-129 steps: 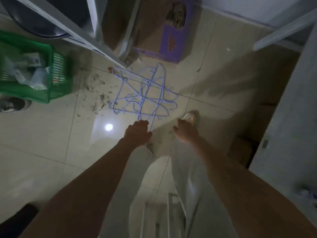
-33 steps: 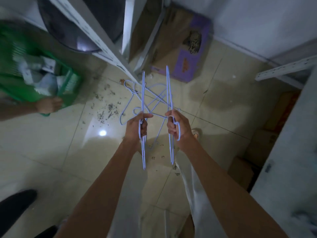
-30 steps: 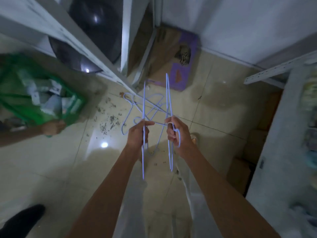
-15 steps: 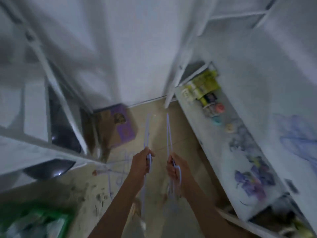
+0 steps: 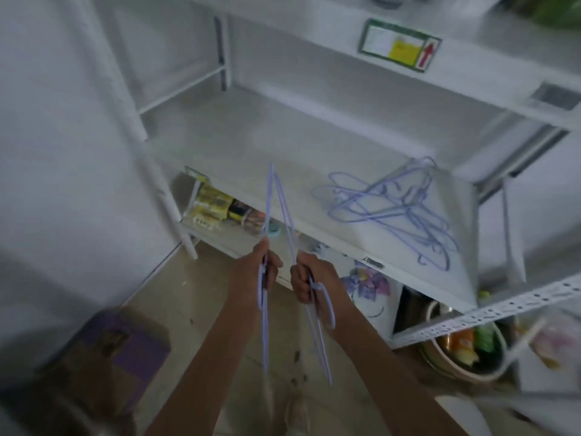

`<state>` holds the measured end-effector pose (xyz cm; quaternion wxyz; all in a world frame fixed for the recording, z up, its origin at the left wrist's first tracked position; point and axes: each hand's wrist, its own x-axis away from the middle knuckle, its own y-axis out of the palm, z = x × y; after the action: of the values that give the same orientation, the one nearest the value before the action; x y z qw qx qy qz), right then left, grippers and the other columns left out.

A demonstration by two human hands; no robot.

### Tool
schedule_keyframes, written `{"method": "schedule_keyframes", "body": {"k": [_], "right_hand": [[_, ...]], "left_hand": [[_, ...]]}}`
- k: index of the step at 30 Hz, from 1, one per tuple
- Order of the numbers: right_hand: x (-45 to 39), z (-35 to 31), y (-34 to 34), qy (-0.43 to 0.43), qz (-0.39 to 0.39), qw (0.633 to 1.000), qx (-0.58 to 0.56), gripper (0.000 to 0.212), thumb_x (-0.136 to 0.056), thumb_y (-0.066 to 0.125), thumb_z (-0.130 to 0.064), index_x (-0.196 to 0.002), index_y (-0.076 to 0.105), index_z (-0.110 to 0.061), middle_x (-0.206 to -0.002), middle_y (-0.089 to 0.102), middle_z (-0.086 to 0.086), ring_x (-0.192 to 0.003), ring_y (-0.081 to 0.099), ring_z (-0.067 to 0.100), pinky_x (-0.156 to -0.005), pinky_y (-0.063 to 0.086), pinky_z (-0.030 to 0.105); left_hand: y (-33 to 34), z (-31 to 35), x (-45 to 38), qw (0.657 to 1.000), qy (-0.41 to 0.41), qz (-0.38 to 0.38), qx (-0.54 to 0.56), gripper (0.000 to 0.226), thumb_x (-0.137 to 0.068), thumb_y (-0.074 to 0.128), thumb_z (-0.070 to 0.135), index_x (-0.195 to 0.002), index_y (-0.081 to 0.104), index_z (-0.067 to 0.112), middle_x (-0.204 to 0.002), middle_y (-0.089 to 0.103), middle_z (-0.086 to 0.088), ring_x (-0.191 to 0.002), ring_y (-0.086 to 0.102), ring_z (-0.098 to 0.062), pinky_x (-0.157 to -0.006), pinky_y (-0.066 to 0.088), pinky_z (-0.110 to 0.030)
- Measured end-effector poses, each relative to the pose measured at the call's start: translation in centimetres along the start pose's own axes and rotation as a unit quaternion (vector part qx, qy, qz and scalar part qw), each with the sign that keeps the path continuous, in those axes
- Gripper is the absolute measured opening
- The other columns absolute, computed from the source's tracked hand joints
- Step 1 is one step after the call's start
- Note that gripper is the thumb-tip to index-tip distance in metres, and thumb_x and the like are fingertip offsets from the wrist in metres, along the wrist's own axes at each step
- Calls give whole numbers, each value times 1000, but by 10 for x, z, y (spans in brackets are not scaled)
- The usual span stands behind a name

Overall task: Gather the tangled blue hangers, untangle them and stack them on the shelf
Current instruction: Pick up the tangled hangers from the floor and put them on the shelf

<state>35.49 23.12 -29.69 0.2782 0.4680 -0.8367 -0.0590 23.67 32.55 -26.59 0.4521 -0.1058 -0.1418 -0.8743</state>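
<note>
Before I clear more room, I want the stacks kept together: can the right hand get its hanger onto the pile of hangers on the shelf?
Probably yes. The right hand, shut on its hanger, is just below the shelf edge, and the pile lies near that open edge with nothing between them.

Dim, flat bluish light; soft overall; motion blur and wide-angle bending toward edges.

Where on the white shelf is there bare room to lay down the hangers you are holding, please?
The shelf is bare across its left and middle, from the left upright post to the hanger pile. The right end is crowded by that pile, which reaches the front edge. The left hand and right hand each hold hangers.
</note>
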Motion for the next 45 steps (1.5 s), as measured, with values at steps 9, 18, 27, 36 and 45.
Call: {"method": "schedule_keyframes", "body": {"k": [9, 18, 27, 36, 45], "right_hand": [[-40, -73, -42, -141, 104, 968, 179, 55, -99, 49, -43, -57, 55, -9, -61, 50, 20, -56, 50, 21, -57, 44, 26], [-125, -199, -150, -37, 105, 973, 201, 28, -100, 57, -27, -86, 80, -18, -71, 72, 8, -46, 61, 16, -40, 39, 20], [-153, -163, -288, 72, 154, 981, -95, 59, -103, 44, -56, -124, 65, -5, -101, 75, 14, -99, 64, 30, -86, 54, 35], [-143, -161, -324, 95, 260, 955, 107, 57, -103, 47, -58, -118, 70, -8, -80, 78, 3, -64, 70, 16, -62, 54, 25], [-128, -159, -371, -6, 378, 915, 142, 22, -102, 57, -23, -89, 70, -11, -63, 71, 12, -49, 61, 25, -55, 49, 30]], "left_hand": [[78, 28, -82, 999, 3, -37, -38, 53, -91, 50, 47, -44, 61, 27, -46, 50, 6, -40, 45, -8, -51, 37, -23], [174, 81, -222, 963, 144, -71, -215, 59, -98, 57, 37, -45, 48, 13, -37, 43, 1, -38, 44, -17, -49, 35, -29], [283, 2, -329, 803, 230, -140, -531, 54, -101, 44, 49, -92, 76, 6, -99, 72, -24, -100, 67, -43, -79, 51, -41], [302, -52, -331, 737, 226, -227, -596, 63, -95, 42, 68, -82, 69, 13, -92, 74, -15, -95, 70, -37, -76, 52, -40], [334, -71, -292, 731, 248, -209, -600, 47, -95, 56, 55, -101, 63, 9, -109, 69, -18, -106, 66, -37, -81, 49, -43]]}}
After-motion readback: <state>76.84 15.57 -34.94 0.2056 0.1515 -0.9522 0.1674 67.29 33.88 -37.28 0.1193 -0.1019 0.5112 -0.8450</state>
